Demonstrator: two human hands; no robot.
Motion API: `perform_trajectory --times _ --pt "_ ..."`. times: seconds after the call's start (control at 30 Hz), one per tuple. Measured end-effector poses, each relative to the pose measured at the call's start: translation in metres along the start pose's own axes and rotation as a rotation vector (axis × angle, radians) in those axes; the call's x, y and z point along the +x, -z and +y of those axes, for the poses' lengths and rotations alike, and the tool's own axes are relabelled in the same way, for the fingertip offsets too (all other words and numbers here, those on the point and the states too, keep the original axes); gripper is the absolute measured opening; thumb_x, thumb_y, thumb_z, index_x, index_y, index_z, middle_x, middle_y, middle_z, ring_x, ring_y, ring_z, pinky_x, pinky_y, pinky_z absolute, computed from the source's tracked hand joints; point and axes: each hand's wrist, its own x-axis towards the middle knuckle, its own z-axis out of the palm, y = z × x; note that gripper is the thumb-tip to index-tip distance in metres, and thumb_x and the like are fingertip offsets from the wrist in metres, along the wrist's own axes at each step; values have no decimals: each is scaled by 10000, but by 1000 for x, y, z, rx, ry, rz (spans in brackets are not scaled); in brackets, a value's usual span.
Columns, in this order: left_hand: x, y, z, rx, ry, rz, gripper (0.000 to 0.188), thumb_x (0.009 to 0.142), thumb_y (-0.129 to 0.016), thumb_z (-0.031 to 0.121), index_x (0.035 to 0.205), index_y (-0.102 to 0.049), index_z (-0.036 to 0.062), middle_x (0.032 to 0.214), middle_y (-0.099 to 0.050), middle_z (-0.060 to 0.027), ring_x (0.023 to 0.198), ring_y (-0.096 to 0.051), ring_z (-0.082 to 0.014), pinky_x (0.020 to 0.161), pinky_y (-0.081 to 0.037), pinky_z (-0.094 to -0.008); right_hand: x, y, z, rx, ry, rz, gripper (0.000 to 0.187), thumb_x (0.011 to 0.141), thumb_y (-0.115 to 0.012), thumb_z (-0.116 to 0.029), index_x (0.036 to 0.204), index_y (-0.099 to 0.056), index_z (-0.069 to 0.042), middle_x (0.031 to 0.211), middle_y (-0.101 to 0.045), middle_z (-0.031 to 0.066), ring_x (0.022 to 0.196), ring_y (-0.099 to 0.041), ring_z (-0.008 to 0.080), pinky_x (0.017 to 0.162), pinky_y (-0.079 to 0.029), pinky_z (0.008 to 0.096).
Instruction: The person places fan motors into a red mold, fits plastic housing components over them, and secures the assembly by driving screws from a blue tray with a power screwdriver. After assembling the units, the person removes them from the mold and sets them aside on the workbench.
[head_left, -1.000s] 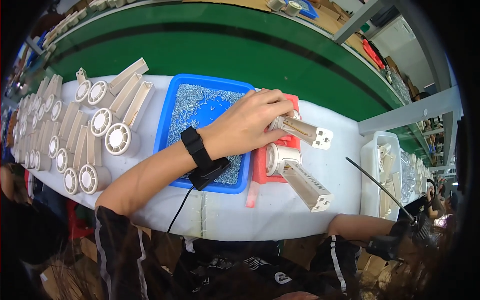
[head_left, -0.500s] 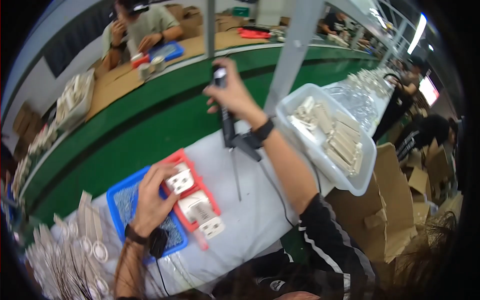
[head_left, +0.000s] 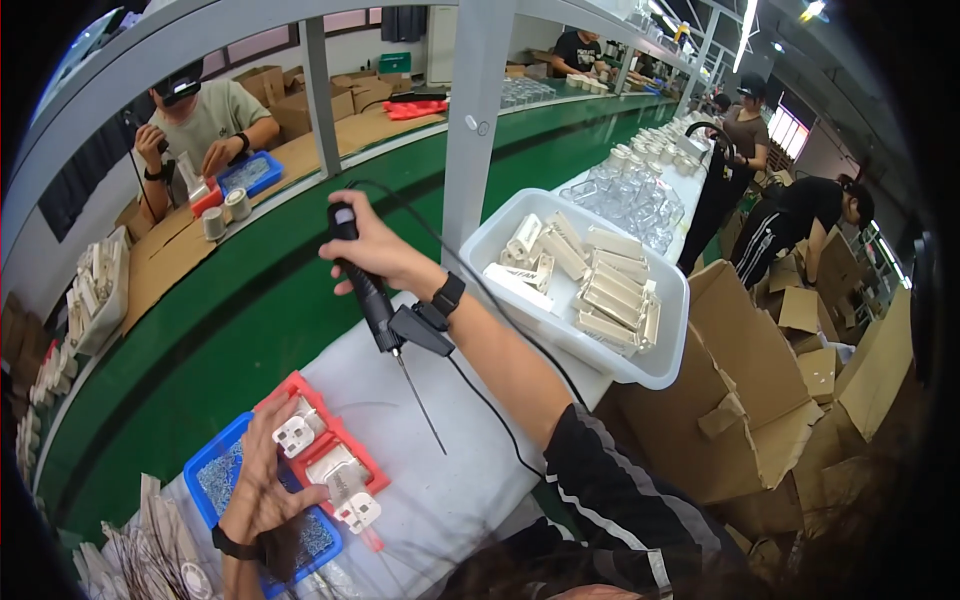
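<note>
My right hand (head_left: 375, 248) grips a black electric screwdriver (head_left: 372, 302), raised over the table. Its long thin bit slants downward, its tip apart from the parts. My left hand (head_left: 262, 478) is at the left side of a red holder (head_left: 347, 440), thumb and fingers apart. Two white plastic parts with square holes lie in the holder: an upper one (head_left: 295, 436) beside my fingertips and a lower one (head_left: 357, 510) whose end juts past the rim. Partly under my left hand stands a blue tray (head_left: 205, 510) of small screws.
A translucent bin (head_left: 665, 370) of cream-coloured parts stands at right, beside open cardboard boxes (head_left: 690, 400). More pale parts (head_left: 165, 530) lie at lower left. A grey post (head_left: 478, 130) and green conveyor (head_left: 210, 330) lie beyond. Another person (head_left: 215, 120) works across it.
The view has shifted, so the table sits lower and further left. My left fingers have spread and drawn back from the upper white part. My right hand still holds the screwdriver up.
</note>
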Motion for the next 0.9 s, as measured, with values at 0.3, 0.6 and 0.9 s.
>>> perform_trajectory --times 0.3,0.6,0.9 --pt "-16 -1 -17 6 18 22 846 853 -809 448 1518 -457 61 1539 -450 -240 1436 -421 -419 1211 -322 -500 17 -30 66 -428 -178 -603 845 903 -801 -225 1566 -282 -154 1420 -437 154 1061 -611 226 830 -573 374" --pt "25 -37 -45 -52 -147 221 850 698 -852 671 1276 -680 73 1320 -614 -180 1263 -556 -365 1013 -438 -464 45 28 68 -1096 142 -668 811 834 -782 -166 1547 -408 -70 1404 -560 205 1300 -562 341 1126 -434 431" --pt "12 -36 -42 -98 -118 176 805 721 -827 655 1320 -665 141 1362 -559 -160 1313 -492 -333 1073 -337 -409 -90 -89 -110 -880 158 -753 729 940 -764 -229 1567 -420 -87 1368 -588 211 1225 -607 343 1072 -475 479"
